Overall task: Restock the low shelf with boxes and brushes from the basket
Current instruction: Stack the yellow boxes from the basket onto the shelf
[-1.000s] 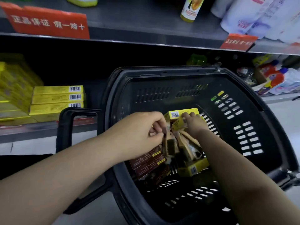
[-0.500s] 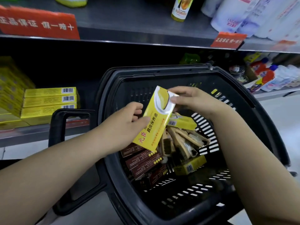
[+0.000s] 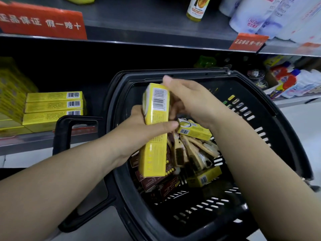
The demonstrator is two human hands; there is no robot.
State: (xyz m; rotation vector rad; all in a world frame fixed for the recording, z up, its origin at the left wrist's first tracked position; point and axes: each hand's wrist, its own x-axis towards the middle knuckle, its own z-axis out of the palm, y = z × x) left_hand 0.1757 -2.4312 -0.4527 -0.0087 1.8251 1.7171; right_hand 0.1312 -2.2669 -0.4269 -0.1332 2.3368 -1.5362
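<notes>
My left hand (image 3: 139, 131) grips a yellow box (image 3: 156, 122) round its middle, upright over the basket (image 3: 208, 72); right hand (image 3: 191, 101) curls its fingers on the top end. Box top clears the rim, near the left wall. Low shelf (image 3: 26, 143): stacked boxes (image 3: 52, 106) — dark gap to their right. Basket holds brushes (image 3: 187, 152), brown boxes (image 3: 156, 181), small yellow boxes (image 3: 194, 130).

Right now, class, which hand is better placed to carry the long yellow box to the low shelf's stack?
Left: the left hand grips the long yellow box round its middle, and the shelf stack lies on that side; the right hand is farther.
</notes>
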